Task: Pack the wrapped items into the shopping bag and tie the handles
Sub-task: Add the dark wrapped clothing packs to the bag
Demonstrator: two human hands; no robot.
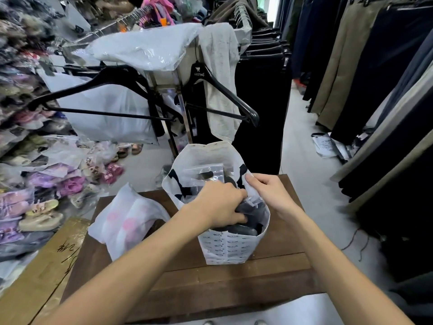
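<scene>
Left hand (219,202) is down inside the mouth of the shopping bag (230,248), fingers curled around a dark wrapped item (251,207) at the top of the load. Right hand (269,192) pinches the bag's right rim, thumb and fingers closed on the white plastic, holding the mouth open.

Bag stands upright on a dark wooden table (210,285), toward the far right part of the top. White, small repeated print on the near wall, far flap (208,153) sticking up. Inside: several dark items in clear wrap, one clear packet (203,175) leaning against the far wall. Handles not tied.

Left of the bag, on the same table, a second white plastic bag (124,221) lies slumped, pink shapes showing through. The two are near each other but look apart.

A cardboard box (44,275) with handwritten marks butts against the table's left edge. Beyond it, a pile of bagged slippers (42,198) on the floor and shelves.

Behind the table: a clothes rack with a black hanger (220,95), a grey shirt (222,80) draped over it and clear plastic sheeting (145,49) on top. Dark and khaki trousers (365,66) hang along the right aisle.
</scene>
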